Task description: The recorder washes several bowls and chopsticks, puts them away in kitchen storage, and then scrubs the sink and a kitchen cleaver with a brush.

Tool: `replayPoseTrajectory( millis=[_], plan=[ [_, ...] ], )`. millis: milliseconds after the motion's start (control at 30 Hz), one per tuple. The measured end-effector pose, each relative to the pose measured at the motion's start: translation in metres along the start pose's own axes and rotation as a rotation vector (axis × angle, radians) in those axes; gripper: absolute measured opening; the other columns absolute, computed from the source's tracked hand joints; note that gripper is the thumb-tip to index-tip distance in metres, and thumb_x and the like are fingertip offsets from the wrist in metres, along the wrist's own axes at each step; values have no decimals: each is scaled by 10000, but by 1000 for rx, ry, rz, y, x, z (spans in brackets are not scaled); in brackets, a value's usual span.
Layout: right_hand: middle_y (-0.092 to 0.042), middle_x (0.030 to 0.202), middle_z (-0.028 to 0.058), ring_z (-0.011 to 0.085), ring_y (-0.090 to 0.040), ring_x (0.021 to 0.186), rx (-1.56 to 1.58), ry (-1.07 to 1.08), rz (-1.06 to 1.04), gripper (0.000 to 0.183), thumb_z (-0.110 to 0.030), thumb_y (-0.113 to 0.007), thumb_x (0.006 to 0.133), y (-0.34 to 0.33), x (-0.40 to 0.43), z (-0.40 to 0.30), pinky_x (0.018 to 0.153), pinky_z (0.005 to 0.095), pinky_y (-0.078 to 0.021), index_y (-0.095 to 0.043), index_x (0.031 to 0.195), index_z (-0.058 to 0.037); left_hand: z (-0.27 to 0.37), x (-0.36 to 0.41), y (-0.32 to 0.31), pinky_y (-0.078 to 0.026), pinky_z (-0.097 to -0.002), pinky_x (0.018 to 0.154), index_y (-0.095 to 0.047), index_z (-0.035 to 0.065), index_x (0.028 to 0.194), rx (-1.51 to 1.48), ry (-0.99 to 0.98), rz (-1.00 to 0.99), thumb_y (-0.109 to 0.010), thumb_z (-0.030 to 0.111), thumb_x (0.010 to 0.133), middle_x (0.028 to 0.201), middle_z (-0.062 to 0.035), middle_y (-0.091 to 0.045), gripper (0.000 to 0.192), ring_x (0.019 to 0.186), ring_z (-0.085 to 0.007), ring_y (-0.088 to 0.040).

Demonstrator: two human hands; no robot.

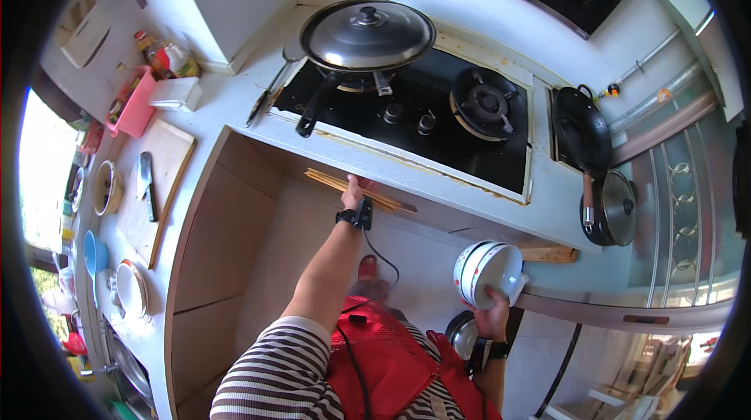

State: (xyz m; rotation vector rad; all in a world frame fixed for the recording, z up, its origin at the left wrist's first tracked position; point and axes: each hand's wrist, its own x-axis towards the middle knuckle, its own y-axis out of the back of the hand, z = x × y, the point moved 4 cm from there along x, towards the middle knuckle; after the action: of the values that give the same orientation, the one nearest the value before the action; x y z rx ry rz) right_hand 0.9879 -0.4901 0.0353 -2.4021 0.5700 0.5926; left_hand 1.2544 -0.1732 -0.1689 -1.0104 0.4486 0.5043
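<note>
In my left hand (352, 192) is a bundle of wooden chopsticks (325, 178), held level just in front of the counter's edge. My right hand (493, 311) grips a stack of white bowls (499, 273) by the rim, tilted on their side, with small red marks on the outer walls. The bowls hang over the floor, to the right of my body and below the counter. Beyond my left hand a large wok with a domed metal lid (368, 33) sits on the left burner of the black gas stove (405, 109).
Left, a cleaver (146, 185) lies on a wooden cutting board (170, 156). Nearby stand a pink basket (138, 103), a blue ladle (95, 253) and bowls (131, 288) beside the sink (126, 361). A black frying pan (581, 126) and lidded pot (616, 209) are at right, near a sliding glass door (675, 214).
</note>
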Motion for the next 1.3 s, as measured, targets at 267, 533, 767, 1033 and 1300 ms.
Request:
replayPoseTrajectory(
  millis=[267,533,767,1033,1300],
  plan=[
    [-575,1173,133,306,-589,996,21,-13,70,465,-186,-480,858,11,7,2,757,461,-516,-423,1296,-40,1,-9,-13,-488,-412,824,-529,61,1074,31,68,86,-508,438,925,981,-78,-581,406,884,-234,-555],
    [-575,1190,124,308,-587,1023,59,-70,-16,426,-168,-468,872,10,19,-9,778,470,-520,-446,1279,-42,2,-31,16,-506,-417,769,-511,52,1103,76,-12,128,-513,468,911,976,-104,-592,458,854,-261,-588],
    [-590,1165,122,310,-603,997,-39,-85,-92,408,-178,-483,880,28,33,-30,757,489,-519,-458,1262,-36,8,-75,70,-555,-366,612,-564,-38,953,122,-125,214,-551,486,883,809,-137,-621,529,661,-257,-630],
    [-549,1158,146,327,-593,981,-289,28,-200,432,-55,-504,836,46,83,-40,644,512,-533,-438,1261,-23,12,-136,119,-526,-394,770,-565,54,1079,90,-124,266,-546,427,908,966,-91,-643,411,881,-253,-626],
    [-592,1048,141,280,-616,913,-514,-219,-308,391,-75,-579,794,19,128,-12,679,424,-547,-512,1160,41,17,-172,138,-508,-387,759,-575,69,1057,130,-95,313,-542,416,916,917,-64,-631,376,856,-235,-615]
  ],
)
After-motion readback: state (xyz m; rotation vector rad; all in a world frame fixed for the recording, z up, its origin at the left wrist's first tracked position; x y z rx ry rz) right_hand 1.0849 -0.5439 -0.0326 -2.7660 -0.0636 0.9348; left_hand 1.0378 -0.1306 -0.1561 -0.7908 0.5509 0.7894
